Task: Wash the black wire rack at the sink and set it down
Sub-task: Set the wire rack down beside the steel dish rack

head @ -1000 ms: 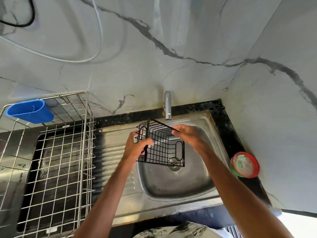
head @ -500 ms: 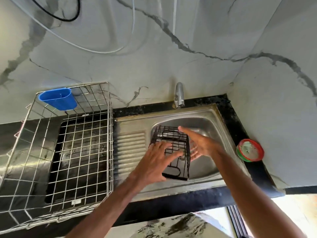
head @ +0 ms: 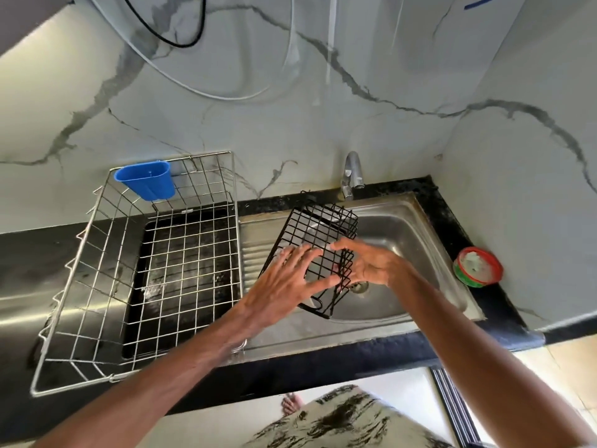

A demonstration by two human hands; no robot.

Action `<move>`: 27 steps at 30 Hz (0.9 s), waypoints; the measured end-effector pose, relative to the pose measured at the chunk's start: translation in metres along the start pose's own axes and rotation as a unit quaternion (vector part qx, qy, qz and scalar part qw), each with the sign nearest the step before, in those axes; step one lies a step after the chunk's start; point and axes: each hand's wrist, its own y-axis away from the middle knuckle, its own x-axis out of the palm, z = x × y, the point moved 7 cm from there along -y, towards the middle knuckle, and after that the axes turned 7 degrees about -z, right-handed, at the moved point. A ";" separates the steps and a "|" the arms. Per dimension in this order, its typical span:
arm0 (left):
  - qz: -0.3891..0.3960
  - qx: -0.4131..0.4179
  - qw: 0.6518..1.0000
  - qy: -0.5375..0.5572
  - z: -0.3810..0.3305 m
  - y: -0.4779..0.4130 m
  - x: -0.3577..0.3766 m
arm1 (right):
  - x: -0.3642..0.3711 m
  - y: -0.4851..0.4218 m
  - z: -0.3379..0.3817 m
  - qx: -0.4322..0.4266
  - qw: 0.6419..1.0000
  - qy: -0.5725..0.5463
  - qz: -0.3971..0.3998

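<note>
The black wire rack [head: 311, 226] lies tilted, its grid side up, over the left edge of the steel sink basin [head: 407, 247]. My left hand [head: 284, 282] rests flat on the near part of the grid with its fingers spread and straight. My right hand [head: 368, 266] touches the rack's right side with straight fingers, palm turned toward the rack. Neither hand curls round the wire. The tap [head: 352, 173] stands just behind the rack, and I see no water running from it.
A large silver wire dish basket [head: 237, 221] with a blue plastic cup [head: 145, 182] hooked on its back rim stands left of the sink. A red and green round container [head: 478, 266] sits on the black counter at the right. Marble wall closes behind and right.
The rack went from being gripped upright under the tap to lying grid side up and shifted left onto the sink's edge. Both hands have opened and now lie flat against it.
</note>
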 end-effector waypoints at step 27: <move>0.033 -0.405 0.719 0.564 0.131 0.059 -0.031 | 0.103 0.063 0.044 -0.214 0.956 0.156 -0.128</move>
